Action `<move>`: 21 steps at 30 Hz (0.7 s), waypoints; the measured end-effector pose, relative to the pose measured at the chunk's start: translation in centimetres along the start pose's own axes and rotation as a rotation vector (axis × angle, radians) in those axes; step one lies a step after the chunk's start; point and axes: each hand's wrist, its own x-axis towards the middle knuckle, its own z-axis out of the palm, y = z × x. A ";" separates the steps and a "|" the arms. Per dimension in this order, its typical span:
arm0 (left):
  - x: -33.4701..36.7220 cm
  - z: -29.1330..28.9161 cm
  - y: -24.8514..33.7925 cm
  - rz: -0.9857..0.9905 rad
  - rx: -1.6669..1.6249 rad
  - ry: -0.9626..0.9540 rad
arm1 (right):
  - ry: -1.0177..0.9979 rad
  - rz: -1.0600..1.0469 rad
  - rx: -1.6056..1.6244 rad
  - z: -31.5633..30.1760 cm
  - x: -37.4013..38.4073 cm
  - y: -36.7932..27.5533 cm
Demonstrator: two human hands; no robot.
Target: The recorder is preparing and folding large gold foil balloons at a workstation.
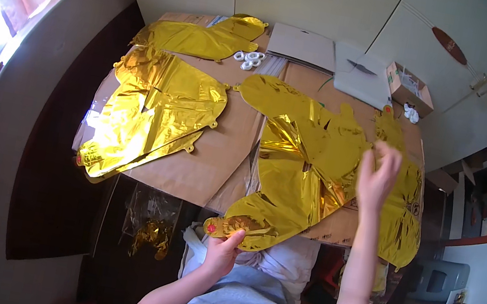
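Note:
A flat gold foil balloon [294, 161] lies spread over the cardboard-covered table [216, 160] in front of me. My left hand [223, 249] pinches its near tip at the table's front edge. My right hand [377, 174] is raised over the balloon's right side, fingers bent, touching the foil next to another gold foil piece [406, 207] at the right edge; whether it grips the foil is unclear. Two more flat gold foil balloons lie to the left, a large one [152, 113] and a smaller one [202, 37] at the back.
White ring-shaped parts [249, 59] sit at the back centre. Flat cardboard and white sheets [337, 61] and a small open box [408, 86] lie at the back right. White cupboards stand behind. A bag with gold foil [149, 226] hangs under the table. A chair stands at the lower right.

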 end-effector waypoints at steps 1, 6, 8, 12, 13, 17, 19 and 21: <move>-0.1 -0.2 0.0 0.015 -0.010 0.014 | -0.145 -0.115 0.206 -0.9 -1.8 -3.9; 0.1 0.5 0.3 0.012 0.034 -0.009 | -0.834 -0.505 0.444 -2.8 -10.2 -11.2; 0.0 0.3 0.2 0.036 0.046 -0.028 | -0.855 -0.506 0.387 -2.1 -11.2 -10.8; -0.1 -1.3 0.3 0.050 0.034 -0.113 | -0.800 -0.480 0.395 -1.1 -12.2 -10.6; -0.3 -1.2 0.7 0.044 0.056 -0.139 | -0.785 -0.474 0.403 -0.9 -12.1 -10.5; -0.4 -1.6 0.7 0.065 0.057 -0.207 | -0.709 -0.349 0.539 -0.4 -12.0 -10.5; -0.3 -1.9 0.5 0.033 0.117 -0.165 | -0.714 -0.263 0.595 -0.4 -11.5 -10.7; 0.1 -2.1 0.5 -0.013 0.153 -0.095 | -0.777 -0.199 0.610 -0.3 -10.5 -10.5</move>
